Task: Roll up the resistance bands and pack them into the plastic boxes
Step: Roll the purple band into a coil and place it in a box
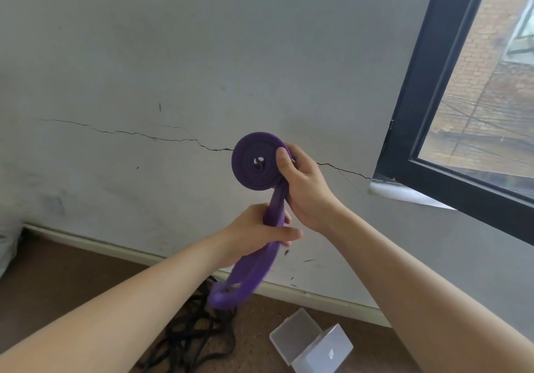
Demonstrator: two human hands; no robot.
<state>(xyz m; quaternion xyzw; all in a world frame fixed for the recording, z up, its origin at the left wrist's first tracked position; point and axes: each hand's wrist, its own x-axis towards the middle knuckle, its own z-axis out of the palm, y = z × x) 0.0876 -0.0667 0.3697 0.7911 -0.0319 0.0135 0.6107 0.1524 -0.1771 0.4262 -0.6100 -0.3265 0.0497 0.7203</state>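
A purple resistance band (254, 166) is held up in front of the wall, most of it wound into a flat coil. My right hand (306, 187) grips the coil at its right side, thumb across its face. The loose tail hangs down from the coil and ends in a blurred loop near the floor. My left hand (257, 229) holds that tail just below the coil, fingers wrapped round it. An open clear plastic box (310, 342) lies on the floor at the bottom centre, its lid swung up.
A heap of black bands (190, 335) lies on the brown floor under my left forearm. A grey cracked wall with a pale skirting board (318, 296) runs behind. A dark-framed window (433, 112) is at the right.
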